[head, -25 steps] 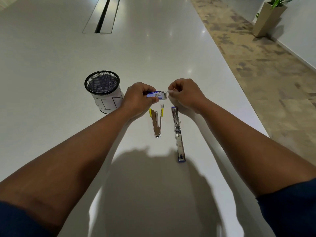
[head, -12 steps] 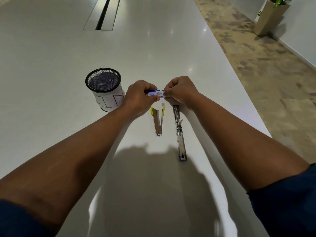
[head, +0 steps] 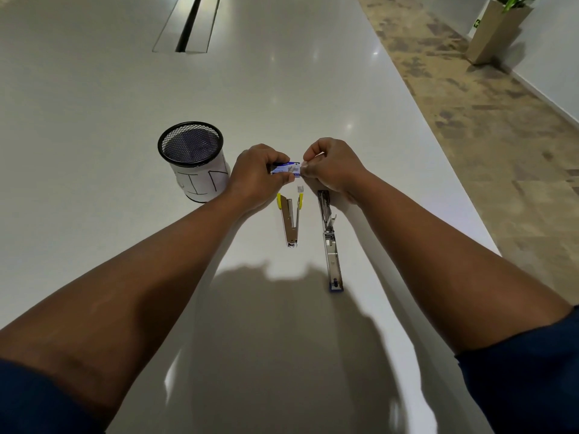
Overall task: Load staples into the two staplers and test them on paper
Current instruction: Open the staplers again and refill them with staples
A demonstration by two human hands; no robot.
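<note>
A small blue and white staple box (head: 286, 169) is pinched in my left hand (head: 255, 177) above the table. My right hand (head: 332, 166) has its fingertips closed on the box's right end. Below the hands lie two opened staplers: a short one with yellow tips (head: 290, 221) and a long metal one with a blue end (head: 329, 241). A small strip of staples (head: 300, 189) lies on the table between them, just under the box. No paper is in view.
A black mesh cup (head: 193, 158) with a white paper label stands left of my left hand. The white table (head: 125, 89) has a cable slot (head: 188, 23) far back. The table's right edge runs close to the long stapler, with floor and a planter (head: 495, 29) beyond.
My right hand moved left from a small gap to meet the right end of the staple box. My left hand kept holding the box in place.
</note>
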